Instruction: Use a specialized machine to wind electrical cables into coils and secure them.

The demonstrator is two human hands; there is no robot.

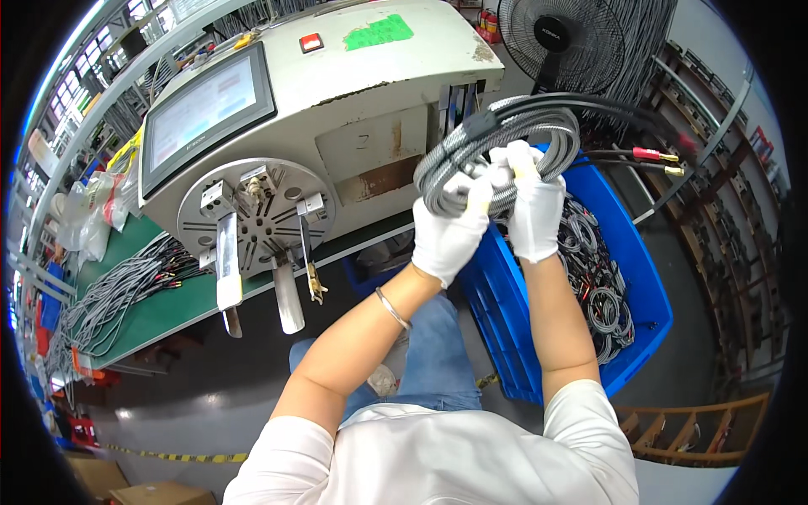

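Observation:
A thick coil of grey braided cable (454,153) is held up in front of me, over the near end of a blue bin. My left hand (452,231), in a white glove, grips the coil's lower left side. My right hand (533,202), gloved too, closes on the coil's near right part, its fingers partly inside the loop. Black cable ends run off to the right, with a red-sleeved connector (652,155) with a gold tip. To the left stands a winding machine with a round slotted metal disc (256,215) bearing several metal arms, with no cable on them.
The blue bin (648,311) holds many coiled cables (602,307). A touch screen (206,114) is fixed to the cream machine (387,71). Loose grey cables (126,290) lie on the green bench at left. A black fan (555,38) and metal racks stand beyond.

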